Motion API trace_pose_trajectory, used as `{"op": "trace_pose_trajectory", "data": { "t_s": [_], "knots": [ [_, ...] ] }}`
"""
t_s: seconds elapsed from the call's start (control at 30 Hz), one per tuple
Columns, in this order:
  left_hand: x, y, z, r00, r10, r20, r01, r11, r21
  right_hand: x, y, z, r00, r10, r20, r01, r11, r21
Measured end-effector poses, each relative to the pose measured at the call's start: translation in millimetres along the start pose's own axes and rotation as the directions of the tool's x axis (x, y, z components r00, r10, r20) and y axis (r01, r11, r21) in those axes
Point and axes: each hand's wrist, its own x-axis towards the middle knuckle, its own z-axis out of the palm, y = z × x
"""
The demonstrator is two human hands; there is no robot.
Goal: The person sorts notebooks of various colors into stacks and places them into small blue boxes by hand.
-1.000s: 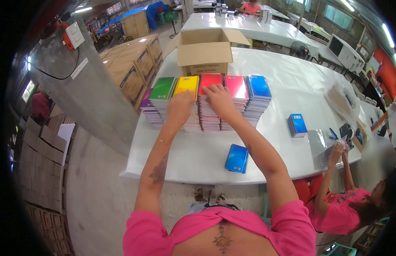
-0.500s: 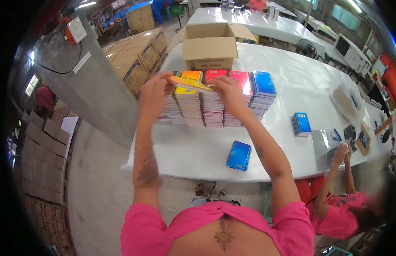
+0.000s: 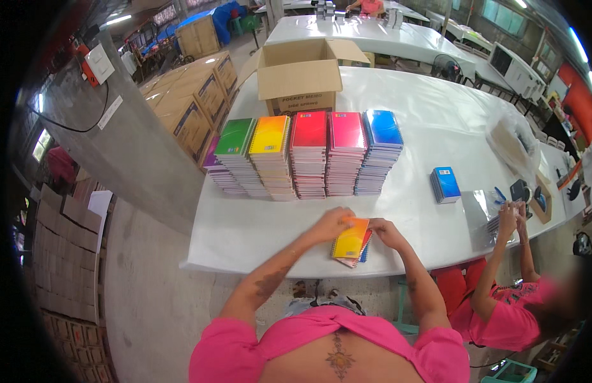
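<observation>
Near the table's front edge I hold a yellow spiral notebook (image 3: pixel 350 241) above a red notebook (image 3: pixel 367 240), their edges not lined up. A blue notebook (image 3: pixel 364 255) shows partly beneath them. My left hand (image 3: pixel 334 225) is closed on the yellow notebook's top left corner. My right hand (image 3: pixel 388 233) pinches at the upper right edge of the notebooks; its fingertips are partly hidden. Just beyond stand tall stacks of spiral notebooks: purple (image 3: pixel 212 155), green (image 3: pixel 235 136), yellow (image 3: pixel 269 134), red (image 3: pixel 309 129), pink (image 3: pixel 348 131) and blue (image 3: pixel 384 128).
An open carton (image 3: pixel 299 80) stands behind the stacks. A small blue notebook pile (image 3: pixel 445 185) lies to the right, near a clear plastic bag (image 3: pixel 514 137). A co-worker (image 3: pixel 500 313) sits at the right, hands on a small item. A concrete pillar (image 3: pixel 142 153) rises at left beside stacked cartons (image 3: pixel 187 102).
Both hands have come down from above the stacks toward me, bringing the yellow notebook over the blue one at the front edge. The tops of the stacks are now uncovered.
</observation>
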Motion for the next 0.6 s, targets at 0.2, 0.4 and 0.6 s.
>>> {"op": "trace_pose_trajectory", "data": {
  "t_s": [0.2,0.4,0.6],
  "knots": [
    [18,36,-5,0.831,0.313,-0.46,-0.033,0.853,0.521,40,-117,-28,0.75,-0.345,-0.564,0.107,0.905,-0.411],
    [67,59,-141,0.749,0.498,-0.437,0.159,0.505,0.848,131,-147,-67,0.733,-0.551,-0.4,0.043,0.624,-0.78],
    [17,120,-166,0.748,0.479,-0.46,0.034,0.664,0.747,40,-158,-34,0.699,-0.644,-0.311,0.146,0.554,-0.82]
  ]
}}
